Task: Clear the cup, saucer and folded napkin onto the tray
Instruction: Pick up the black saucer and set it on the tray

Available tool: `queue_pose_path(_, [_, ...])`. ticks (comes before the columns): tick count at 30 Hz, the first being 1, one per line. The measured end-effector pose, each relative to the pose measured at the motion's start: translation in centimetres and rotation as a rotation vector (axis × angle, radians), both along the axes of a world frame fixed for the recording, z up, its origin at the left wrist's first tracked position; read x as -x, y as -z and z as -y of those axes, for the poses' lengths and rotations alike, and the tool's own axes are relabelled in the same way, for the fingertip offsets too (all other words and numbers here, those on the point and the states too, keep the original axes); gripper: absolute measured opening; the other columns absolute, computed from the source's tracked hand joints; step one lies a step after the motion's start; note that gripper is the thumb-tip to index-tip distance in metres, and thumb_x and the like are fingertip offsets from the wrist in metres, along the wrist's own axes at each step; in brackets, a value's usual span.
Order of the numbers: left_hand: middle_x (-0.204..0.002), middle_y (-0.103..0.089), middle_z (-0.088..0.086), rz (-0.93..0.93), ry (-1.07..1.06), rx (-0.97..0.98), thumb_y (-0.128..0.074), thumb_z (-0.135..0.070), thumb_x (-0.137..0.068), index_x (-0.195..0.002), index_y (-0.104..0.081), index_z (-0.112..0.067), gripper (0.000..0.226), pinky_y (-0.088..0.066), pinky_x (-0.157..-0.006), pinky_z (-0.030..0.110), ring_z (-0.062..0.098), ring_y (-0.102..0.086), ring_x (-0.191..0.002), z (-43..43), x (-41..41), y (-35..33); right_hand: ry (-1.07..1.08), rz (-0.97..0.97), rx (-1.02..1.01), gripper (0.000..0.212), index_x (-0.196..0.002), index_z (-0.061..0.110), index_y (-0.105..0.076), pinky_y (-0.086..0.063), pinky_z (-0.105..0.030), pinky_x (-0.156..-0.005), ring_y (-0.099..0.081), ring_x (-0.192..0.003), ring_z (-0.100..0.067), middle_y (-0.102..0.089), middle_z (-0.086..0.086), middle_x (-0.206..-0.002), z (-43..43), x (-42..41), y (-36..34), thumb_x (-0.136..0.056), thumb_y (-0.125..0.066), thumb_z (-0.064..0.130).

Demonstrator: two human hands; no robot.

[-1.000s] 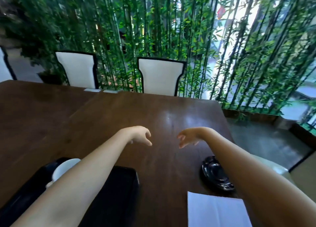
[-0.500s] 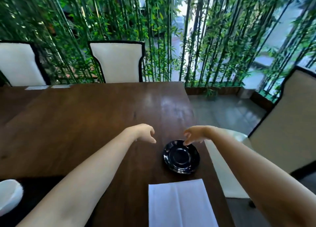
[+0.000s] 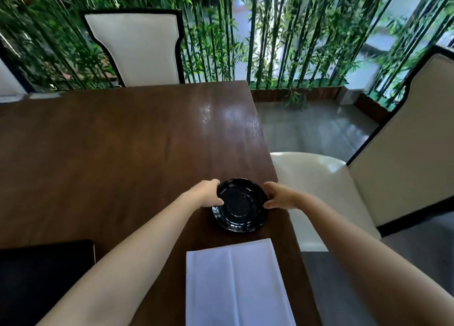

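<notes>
— Head view first: where does the black saucer (image 3: 239,205) sit?

— On the dark wooden table (image 3: 110,153), close to its right edge and toward the near end. It lies flat and is glossy, with a scalloped rim.

— And the hands?

— One on each side of it. The left hand (image 3: 205,195) is at the saucer's left rim, fingers curled over the far-left edge and thumb against the near-left edge. The right hand (image 3: 280,195) mirrors it on the right rim, fingers at the far side, thumb at the near side. Both are half closed around the rim and touching it.

— Is the saucer off the table?

— I can't tell; it looks as if it is resting on the wood, but the angle hides any gap under it.

— What about the napkin?

— The folded white napkin (image 3: 237,284) lies flat on the table just near of the saucer, apart from it, creases running lengthwise, its near end cut off by the frame.

— The tray?

— A black tray (image 3: 44,276) shows at the near left, only its corner in frame, well apart from the saucer. No cup is in sight.

— Anything else around?

— A white chair (image 3: 137,48) at the far side, another chair (image 3: 405,153) to the right of the table, and bamboo (image 3: 270,30) behind.
</notes>
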State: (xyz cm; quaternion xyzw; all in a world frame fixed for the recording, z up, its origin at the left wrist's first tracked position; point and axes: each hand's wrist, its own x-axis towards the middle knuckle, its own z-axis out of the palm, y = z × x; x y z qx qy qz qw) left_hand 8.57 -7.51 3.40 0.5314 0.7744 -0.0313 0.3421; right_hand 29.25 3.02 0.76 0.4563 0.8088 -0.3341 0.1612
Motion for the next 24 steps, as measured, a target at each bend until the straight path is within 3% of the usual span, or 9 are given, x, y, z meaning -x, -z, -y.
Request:
queue_pose_path(6, [-0.122,-0.047,0.016,0.025,-0.142,-0.083,-0.051,-0.005,-0.089,-0.133,-0.032,-0.014,0.049,-0.060,-0.066,0.042,0.032,-0.062,-0.085,0.3,-1.4,2.2,0.047,-0.131,0.007,0.075,-0.144,0.019,-0.029,-0.043,-0.038,-0.102,-0.045,-0.120,-0.029,-0.037,-0.011,-0.130,0.1,-0.2,2.1,-0.081,-0.069,0.027])
queue_pose_path(9, [-0.125,-0.043,0.017,0.016,-0.175,-0.143,-0.048,0.003,-0.086,-0.129,-0.033,-0.014,0.048,-0.057,-0.074,0.044,0.033,-0.057,-0.092,0.5,-1.6,3.1,0.076,-0.198,0.031,0.069,-0.139,0.019,-0.036,-0.057,-0.025,-0.067,-0.050,-0.101,-0.024,-0.037,-0.005,-0.115,0.4,0.2,2.6,-0.079,-0.070,0.014])
queue_pose_path(10, [-0.125,-0.042,0.016,0.022,-0.190,-0.158,-0.048,0.005,-0.085,-0.129,-0.033,-0.015,0.050,-0.055,-0.074,0.042,0.032,-0.056,-0.091,0.6,-1.6,3.4,0.089,-0.218,0.031,0.068,-0.138,0.019,-0.038,-0.054,-0.017,-0.056,-0.051,-0.096,-0.022,-0.039,-0.006,-0.116,0.5,0.3,2.7,-0.078,-0.069,0.009])
queue_pose_path(12, [-0.126,-0.042,0.015,0.054,-0.223,-0.184,-0.048,0.007,-0.084,-0.129,-0.033,-0.017,0.053,-0.052,-0.072,0.038,0.030,-0.054,-0.092,0.7,-1.6,3.8,0.104,-0.257,0.024,0.066,-0.136,0.017,-0.043,-0.046,-0.011,-0.048,-0.052,-0.091,-0.018,-0.048,-0.009,-0.121,0.5,0.5,2.8,-0.077,-0.069,0.003])
queue_pose_path(16, [-0.121,-0.052,0.014,0.130,-0.261,-0.236,-0.049,0.005,-0.084,-0.127,-0.036,-0.017,0.051,-0.050,-0.077,0.039,0.029,-0.056,-0.097,0.7,-1.0,4.5,0.177,-0.343,0.123,0.063,-0.133,0.017,-0.049,-0.051,-0.014,-0.054,-0.063,-0.088,-0.020,-0.064,-0.007,-0.115,0.5,0.4,2.7,-0.077,-0.066,-0.006])
queue_pose_path(24, [-0.108,-0.059,0.012,0.261,-0.357,-0.256,-0.049,0.003,-0.085,-0.126,-0.040,-0.022,0.049,-0.055,-0.081,0.048,0.029,-0.059,-0.096,1.2,-0.6,4.6,0.291,-0.399,0.251,0.064,-0.131,0.021,-0.052,-0.060,-0.039,-0.074,-0.066,-0.095,-0.028,-0.065,-0.007,-0.109,0.5,0.7,2.2,-0.078,-0.059,-0.013])
